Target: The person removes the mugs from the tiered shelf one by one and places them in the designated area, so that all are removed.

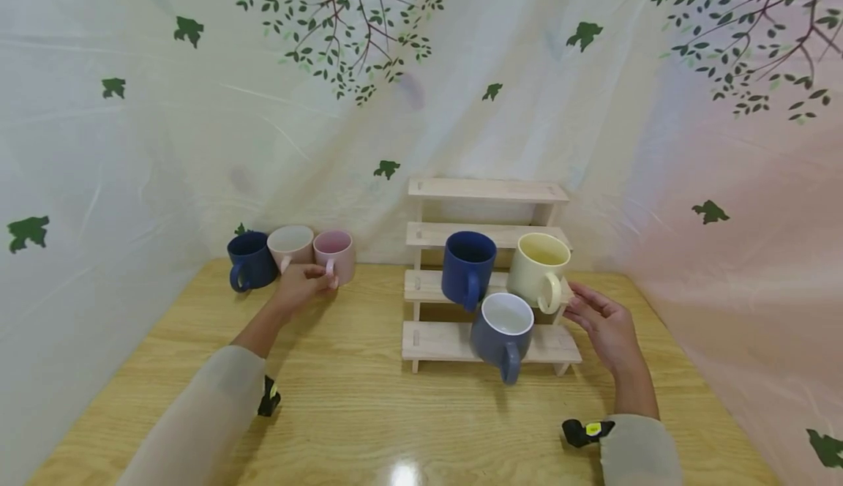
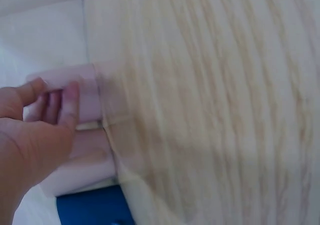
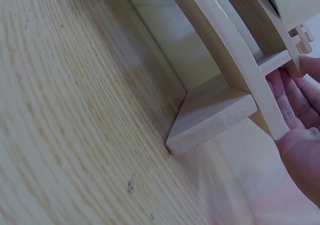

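At the back left of the table, my left hand (image 1: 299, 292) pinches the handle of a small pink mug (image 1: 341, 255). The left wrist view has the thumb and fingers at that pink mug (image 2: 87, 92). Beside it stand a pale pink mug with a white inside (image 1: 290, 241) and a dark blue mug (image 1: 255, 260). My right hand (image 1: 609, 329) holds the right end of a tiered wooden stand (image 1: 435, 339), its fingers around the edge of a step. On the stand sit a blue mug (image 1: 467, 270), a cream-yellow mug (image 1: 527, 274) and, lower, a grey-blue mug (image 1: 497, 332).
The stand's upper two steps (image 1: 487, 190) rise behind the mugs. A pale curtain (image 1: 296, 142) printed with branches and leaves encloses the wooden table (image 1: 356, 413) at the back and sides. Each sleeve has a black wrist camera (image 1: 582, 432) beside it.
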Tool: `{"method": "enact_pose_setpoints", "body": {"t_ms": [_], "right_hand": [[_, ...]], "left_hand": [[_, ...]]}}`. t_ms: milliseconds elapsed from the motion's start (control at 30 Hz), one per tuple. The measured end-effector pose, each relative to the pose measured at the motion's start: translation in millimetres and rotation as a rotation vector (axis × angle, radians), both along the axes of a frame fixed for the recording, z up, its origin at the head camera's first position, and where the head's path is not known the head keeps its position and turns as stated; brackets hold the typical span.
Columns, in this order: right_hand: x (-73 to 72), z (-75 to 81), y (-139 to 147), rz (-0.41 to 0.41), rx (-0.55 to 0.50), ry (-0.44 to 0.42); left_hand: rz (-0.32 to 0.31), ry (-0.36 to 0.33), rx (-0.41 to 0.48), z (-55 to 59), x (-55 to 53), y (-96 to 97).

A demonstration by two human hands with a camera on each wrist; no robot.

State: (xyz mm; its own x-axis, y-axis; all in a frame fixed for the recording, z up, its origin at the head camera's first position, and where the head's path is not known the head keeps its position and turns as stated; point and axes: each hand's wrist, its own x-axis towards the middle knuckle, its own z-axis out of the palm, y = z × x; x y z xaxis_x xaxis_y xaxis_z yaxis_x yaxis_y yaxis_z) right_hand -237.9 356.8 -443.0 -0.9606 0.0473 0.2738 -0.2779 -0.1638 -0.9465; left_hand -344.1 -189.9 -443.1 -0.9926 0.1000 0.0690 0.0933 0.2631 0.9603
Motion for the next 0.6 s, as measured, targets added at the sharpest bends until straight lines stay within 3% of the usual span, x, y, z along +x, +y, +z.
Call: {"method": "enact_pose_setpoints", "body": {"t_ms": [133,233,367,600], "right_hand": [[-0.3,0.5,0,-0.001,0.000,-0.001],[-0.3,0.6,0,-0.002,0.004,-0.006],[-0.1,0.4,0,-0.002,0.021,-0.012],[0.1,0.4,0,0.002,0.023,-0.020]], "left_hand": [[0.098,-0.025,-0.068,9.7,6.0,6.8],[0.161,-0.069,-0.041,16.9,10.5,11.3],[0.212,-0.074,-0.028,25.6,16.3,14.3],[0.167,-0.023,0.029,38.8,22.4,21.5]]}}
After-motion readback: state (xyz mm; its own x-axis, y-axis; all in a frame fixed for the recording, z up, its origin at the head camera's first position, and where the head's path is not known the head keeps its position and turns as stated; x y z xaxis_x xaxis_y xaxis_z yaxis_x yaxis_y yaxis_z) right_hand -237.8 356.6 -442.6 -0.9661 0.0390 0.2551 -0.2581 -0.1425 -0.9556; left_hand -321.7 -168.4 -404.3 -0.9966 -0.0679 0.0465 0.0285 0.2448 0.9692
